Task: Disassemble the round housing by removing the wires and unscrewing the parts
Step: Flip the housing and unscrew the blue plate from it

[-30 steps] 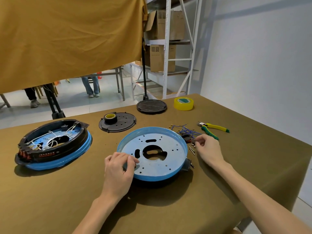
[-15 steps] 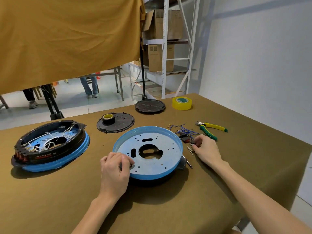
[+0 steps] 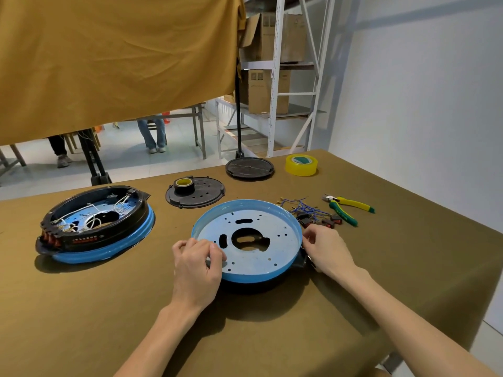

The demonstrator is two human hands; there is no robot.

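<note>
A blue round housing [image 3: 275, 242] with a perforated metal plate lies in the middle of the table, tilted up a little at my side. My left hand [image 3: 197, 263] grips its near-left rim with curled fingers. My right hand [image 3: 325, 247] holds its right rim, fingers curled against the edge. A second round housing [image 3: 95, 227], blue with a black ring and white wires inside, sits at the left. Removed blue wires and small black-and-red switches [image 3: 313, 213] lie just beyond my right hand.
Green-and-yellow pliers [image 3: 345, 208] lie at the right. A black plate with a tape roll on it [image 3: 194, 195], a black round cover [image 3: 250, 168] and a yellow tape roll [image 3: 301, 164] sit further back. The table edge runs along the right.
My right hand has moved left from the loose parts onto the housing's right rim. The left hand keeps its grip on the near-left rim, and the housing has shifted slightly.
</note>
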